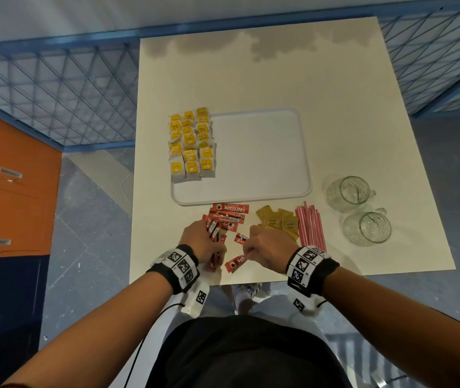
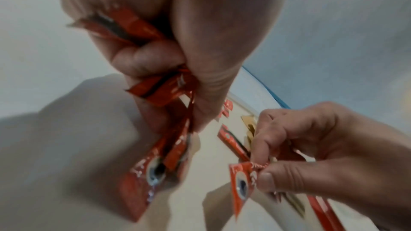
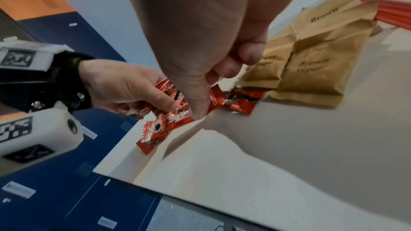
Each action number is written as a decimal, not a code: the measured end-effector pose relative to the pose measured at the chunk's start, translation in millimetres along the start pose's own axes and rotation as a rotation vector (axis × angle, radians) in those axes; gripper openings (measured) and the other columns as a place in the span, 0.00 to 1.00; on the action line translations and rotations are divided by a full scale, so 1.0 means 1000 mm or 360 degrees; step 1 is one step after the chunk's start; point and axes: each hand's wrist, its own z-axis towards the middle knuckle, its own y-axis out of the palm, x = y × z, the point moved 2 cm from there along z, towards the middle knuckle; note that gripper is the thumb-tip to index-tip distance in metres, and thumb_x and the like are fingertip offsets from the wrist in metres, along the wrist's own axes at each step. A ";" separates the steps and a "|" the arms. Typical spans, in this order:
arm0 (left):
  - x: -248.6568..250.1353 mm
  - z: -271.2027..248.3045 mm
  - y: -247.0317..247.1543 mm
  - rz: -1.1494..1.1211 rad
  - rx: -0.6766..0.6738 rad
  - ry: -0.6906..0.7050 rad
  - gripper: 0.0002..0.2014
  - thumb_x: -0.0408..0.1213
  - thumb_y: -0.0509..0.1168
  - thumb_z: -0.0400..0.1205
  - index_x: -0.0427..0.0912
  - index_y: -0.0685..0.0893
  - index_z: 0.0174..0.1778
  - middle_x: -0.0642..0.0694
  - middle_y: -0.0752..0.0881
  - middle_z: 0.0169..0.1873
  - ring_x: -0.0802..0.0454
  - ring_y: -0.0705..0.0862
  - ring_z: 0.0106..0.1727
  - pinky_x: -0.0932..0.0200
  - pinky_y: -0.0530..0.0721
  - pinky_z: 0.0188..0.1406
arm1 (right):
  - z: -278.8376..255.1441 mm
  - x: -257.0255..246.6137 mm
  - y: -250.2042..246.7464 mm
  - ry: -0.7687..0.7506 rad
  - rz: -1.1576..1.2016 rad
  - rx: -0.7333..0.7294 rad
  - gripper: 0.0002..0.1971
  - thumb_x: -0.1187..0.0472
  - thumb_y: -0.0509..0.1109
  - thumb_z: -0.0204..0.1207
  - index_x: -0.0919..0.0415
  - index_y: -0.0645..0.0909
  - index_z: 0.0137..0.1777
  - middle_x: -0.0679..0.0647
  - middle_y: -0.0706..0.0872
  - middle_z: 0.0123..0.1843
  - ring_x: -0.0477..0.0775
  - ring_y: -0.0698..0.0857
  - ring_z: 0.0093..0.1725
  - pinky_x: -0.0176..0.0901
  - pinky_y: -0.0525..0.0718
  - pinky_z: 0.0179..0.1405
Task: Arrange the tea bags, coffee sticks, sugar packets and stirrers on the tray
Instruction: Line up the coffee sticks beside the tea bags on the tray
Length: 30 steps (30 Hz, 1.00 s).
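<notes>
The left hand [image 1: 202, 242] is closed around a bundle of red coffee sticks [image 2: 155, 85], its grip clamped on them with the fingers curled; the sticks project from both sides of the fist, as the left wrist view shows. The right hand [image 1: 269, 247] pinches one end of a single coffee stick [image 1: 236, 263] between thumb and forefinger; the stick's free end rests low over the near edge of the worktop [image 1: 335, 107], just right of the left hand. More coffee sticks lie loose [image 1: 227, 215] on the worktop directly beyond the left hand, between it and the near rim of the white tray [image 1: 265, 191]. One short red stick [image 1: 241, 238] lies between the two hands. The tea bags [image 1: 191, 144] stand in three neat rows along the left side of the tray; the remainder of the tray surface is bare. The brown sugar packets [image 1: 278, 222] lie in a small overlapping group on the worktop just beyond the right hand, outside the tray. The pink stirrers [image 1: 310, 225] lie bundled side by side just right of the sugar packets, also outside the tray. Two glass mugs [image 1: 362, 208] stand further right on the worktop. An orange and blue drawer cabinet [image 1: 10, 191] stands on the floor to the left.
</notes>
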 end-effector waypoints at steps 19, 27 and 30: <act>0.020 0.006 -0.046 -0.1365 -0.0324 -0.0407 0.04 0.37 0.69 0.85 0.40 0.86 0.48 0.42 0.83 0.31 0.56 0.68 0.20 0.64 0.61 0.17 | 0.006 0.015 -0.060 0.0415 0.0955 0.0524 0.12 0.51 0.74 0.84 0.47 0.88 0.66 0.40 0.90 0.54 0.36 0.85 0.51 0.41 0.85 0.55; 0.039 0.010 -0.064 -0.1863 -0.0248 -0.0352 0.10 0.32 0.62 0.86 0.29 0.83 0.57 0.35 0.90 0.39 0.46 0.84 0.28 0.65 0.71 0.13 | 0.012 0.008 -0.083 0.0503 0.1054 0.0652 0.09 0.49 0.73 0.84 0.47 0.90 0.60 0.42 0.91 0.53 0.44 0.87 0.53 0.46 0.86 0.57; 0.043 0.010 -0.075 -0.2035 -0.0285 -0.0304 0.07 0.30 0.56 0.84 0.36 0.79 0.46 0.40 0.85 0.32 0.47 0.83 0.26 0.66 0.67 0.12 | 0.016 0.004 -0.092 0.0488 0.1090 0.0706 0.08 0.51 0.72 0.84 0.49 0.90 0.59 0.42 0.90 0.50 0.44 0.86 0.49 0.45 0.86 0.53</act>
